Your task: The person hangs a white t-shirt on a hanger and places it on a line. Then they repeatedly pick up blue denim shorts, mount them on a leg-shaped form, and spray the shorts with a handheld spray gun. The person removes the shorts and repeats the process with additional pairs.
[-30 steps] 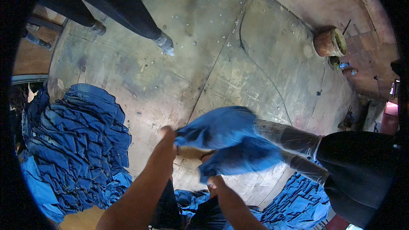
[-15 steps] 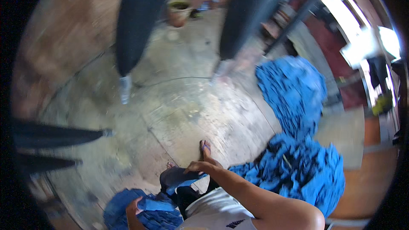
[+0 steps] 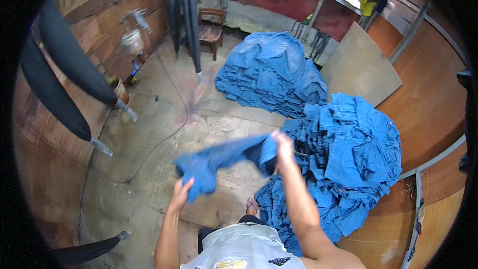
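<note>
A blue denim garment [image 3: 231, 153], perhaps a pair of trousers, is stretched in the air in front of me, blurred by motion. My left hand [image 3: 181, 193] grips its lower left end, which bunches and hangs over the fingers. At the other end my right hand [image 3: 284, 152], raised higher, is closed on the cloth. Just beyond and beside the right hand lies a large heap of blue denim garments [image 3: 363, 144]. Behind it, farther off, rises another stacked denim pile [image 3: 269, 72].
Black padded tubes with clear wrapped ends [image 3: 74, 65] hang at the left, and another [image 3: 94, 249] juts in low. A cable [image 3: 172, 134] crosses the concrete floor. A wooden chair [image 3: 210, 35], a bucket [image 3: 119, 91] and a leaning board [image 3: 362, 65] stand around the room.
My view has swung to the right. The left hand has lifted from denim low at the left, and the right hand has come up; both now hold the garment stretched out in front.
</note>
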Tool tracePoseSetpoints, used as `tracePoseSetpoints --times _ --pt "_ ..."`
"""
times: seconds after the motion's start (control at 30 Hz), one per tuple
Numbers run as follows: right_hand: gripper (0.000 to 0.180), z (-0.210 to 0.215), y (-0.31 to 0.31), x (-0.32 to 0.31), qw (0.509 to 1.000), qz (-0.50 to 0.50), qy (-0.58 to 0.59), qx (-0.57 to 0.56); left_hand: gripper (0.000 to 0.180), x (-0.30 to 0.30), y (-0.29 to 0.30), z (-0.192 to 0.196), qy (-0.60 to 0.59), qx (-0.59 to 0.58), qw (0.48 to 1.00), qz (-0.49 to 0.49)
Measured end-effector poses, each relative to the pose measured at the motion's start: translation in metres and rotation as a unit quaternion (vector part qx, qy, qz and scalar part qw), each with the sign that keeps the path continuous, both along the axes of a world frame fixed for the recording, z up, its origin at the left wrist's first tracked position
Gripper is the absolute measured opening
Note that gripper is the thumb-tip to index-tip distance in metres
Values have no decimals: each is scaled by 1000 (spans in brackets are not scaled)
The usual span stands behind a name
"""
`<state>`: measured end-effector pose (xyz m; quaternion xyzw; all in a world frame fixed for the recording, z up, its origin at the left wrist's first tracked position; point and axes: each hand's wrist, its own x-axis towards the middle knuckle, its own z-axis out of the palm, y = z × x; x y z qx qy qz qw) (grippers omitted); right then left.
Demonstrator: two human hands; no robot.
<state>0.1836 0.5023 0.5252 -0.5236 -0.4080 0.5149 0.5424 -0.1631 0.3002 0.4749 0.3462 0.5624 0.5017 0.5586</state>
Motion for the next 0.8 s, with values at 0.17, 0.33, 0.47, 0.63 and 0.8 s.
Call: tracePoseSetpoints --times 0.17,0.33,0.47,0.63,0.8 --pt "39 176 129 221 933 -212 187 221 65 178 241 124 -166 65 971 -158" --pt "51 126 112 320 902 -293 -71 308 73 250 338 21 17 96 992 -80" --pt "29 -36 -19 271 968 -137 -103 185 73 194 233 -160 294 22 936 -190" --pt "27 -148 -189 199 976 -19 -101 -194 55 77 -44 -260 461 -376 681 -428" --pt "24 -89 -151 235 973 86 -200 -79 45 32 -117 -238 363 -531 663 -382"
